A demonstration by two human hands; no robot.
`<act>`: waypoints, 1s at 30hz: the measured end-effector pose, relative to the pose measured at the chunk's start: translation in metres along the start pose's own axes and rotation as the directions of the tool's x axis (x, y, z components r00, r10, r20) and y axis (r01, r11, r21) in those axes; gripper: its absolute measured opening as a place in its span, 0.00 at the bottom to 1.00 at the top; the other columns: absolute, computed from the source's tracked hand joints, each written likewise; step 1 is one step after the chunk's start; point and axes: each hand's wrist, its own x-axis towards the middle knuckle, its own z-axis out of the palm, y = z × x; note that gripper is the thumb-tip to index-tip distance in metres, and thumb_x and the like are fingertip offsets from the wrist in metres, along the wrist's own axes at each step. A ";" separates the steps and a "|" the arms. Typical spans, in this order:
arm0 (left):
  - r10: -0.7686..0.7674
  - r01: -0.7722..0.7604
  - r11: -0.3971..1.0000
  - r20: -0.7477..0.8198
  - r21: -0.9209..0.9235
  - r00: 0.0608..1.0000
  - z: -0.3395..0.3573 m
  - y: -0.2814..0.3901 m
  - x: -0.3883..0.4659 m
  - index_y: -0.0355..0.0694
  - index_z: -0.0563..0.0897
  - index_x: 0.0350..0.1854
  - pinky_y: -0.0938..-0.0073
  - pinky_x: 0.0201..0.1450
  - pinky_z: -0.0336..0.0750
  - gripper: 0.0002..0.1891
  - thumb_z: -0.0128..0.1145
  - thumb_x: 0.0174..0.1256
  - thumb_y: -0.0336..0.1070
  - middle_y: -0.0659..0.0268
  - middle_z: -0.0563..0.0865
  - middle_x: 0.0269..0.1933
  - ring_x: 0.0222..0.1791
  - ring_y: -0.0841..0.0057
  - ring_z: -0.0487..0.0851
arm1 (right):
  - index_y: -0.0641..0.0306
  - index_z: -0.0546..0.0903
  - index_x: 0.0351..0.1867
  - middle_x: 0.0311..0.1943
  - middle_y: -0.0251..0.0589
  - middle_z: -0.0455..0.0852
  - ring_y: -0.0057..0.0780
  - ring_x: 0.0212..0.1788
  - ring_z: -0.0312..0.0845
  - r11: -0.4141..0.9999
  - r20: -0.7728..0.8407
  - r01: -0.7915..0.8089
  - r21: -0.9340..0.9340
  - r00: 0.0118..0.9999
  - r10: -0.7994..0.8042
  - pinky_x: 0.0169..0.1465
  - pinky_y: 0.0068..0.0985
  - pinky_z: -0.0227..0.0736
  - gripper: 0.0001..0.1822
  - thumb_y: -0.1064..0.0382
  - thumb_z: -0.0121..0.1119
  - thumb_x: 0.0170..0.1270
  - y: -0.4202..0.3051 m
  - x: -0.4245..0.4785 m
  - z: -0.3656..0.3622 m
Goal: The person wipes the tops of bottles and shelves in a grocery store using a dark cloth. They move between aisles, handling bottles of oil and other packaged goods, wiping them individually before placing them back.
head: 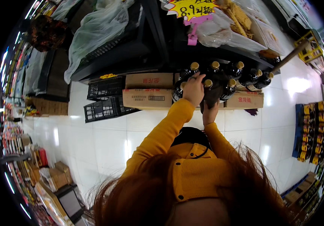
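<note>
Several dark glass bottles with gold caps stand in two rough rows on cardboard cartons. My left hand [194, 89] is among the left-hand bottles, its fingertips by the neck of a back-row bottle [187, 74]. It partly covers a front-left bottle [176, 94]; whether it grips either one is hidden. My right hand [210, 113] holds a dark brown cloth [214, 94] from below. The cloth hangs among the front bottles, beside a gold cap [208, 83] and left of another front bottle [228, 91].
Printed cardboard cartons [148, 99] and black plastic crates [104, 108] line the floor below a black display stand [116, 60]. A pink clip [192, 38] holds a handwritten price sign above. Stacked bottles [318, 131] stand at right, open boxes [56, 176] at lower left.
</note>
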 end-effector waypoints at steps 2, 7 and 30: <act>0.101 -0.106 0.990 0.057 0.096 0.993 0.024 -0.002 0.009 0.40 0.73 0.53 0.67 0.59 0.65 0.19 0.48 0.57 0.27 0.55 0.72 0.57 0.55 0.60 0.70 | 0.64 0.65 0.58 0.61 0.52 0.60 0.51 0.61 0.56 0.986 0.004 0.163 -0.045 0.987 -0.163 0.62 0.36 0.54 0.32 0.65 0.61 0.50 -0.013 0.011 0.004; -0.093 0.062 0.991 0.275 0.119 0.957 0.051 0.009 0.014 0.36 0.69 0.55 0.67 0.55 0.68 0.20 0.45 0.60 0.32 0.51 0.71 0.56 0.53 0.59 0.72 | 0.63 0.63 0.60 0.62 0.51 0.58 0.50 0.61 0.55 0.996 -0.032 0.073 -0.049 0.997 -0.075 0.62 0.36 0.52 0.34 0.62 0.62 0.50 -0.031 0.024 0.005; 0.166 -0.255 0.925 0.302 0.283 0.939 0.035 -0.002 -0.048 0.36 0.72 0.42 0.68 0.33 0.78 0.13 0.51 0.52 0.28 0.55 0.78 0.37 0.36 0.60 0.80 | 0.73 0.76 0.42 0.44 0.47 0.74 0.32 0.46 0.71 0.896 0.503 -0.442 0.045 0.785 0.362 0.49 0.25 0.65 0.23 0.54 0.59 0.51 -0.046 0.093 -0.071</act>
